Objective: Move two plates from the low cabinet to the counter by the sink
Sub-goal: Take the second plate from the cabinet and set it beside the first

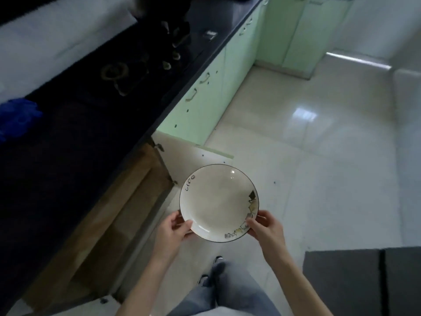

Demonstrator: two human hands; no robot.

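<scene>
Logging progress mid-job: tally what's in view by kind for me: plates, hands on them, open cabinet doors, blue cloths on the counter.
Plates: 1, the cream plate lettered "Life"
Hands holding it: 2, left hand and right hand
Open cabinet doors: 1, the cabinet door
Blue cloths: 1, the blue cloth on the black counter
Total: 5

Your fingers under the plate [218, 202] are hidden by its rim. The far stove burners [114, 71] blur into darkness. The blue cloth [18, 118] runs off the left edge.
</scene>
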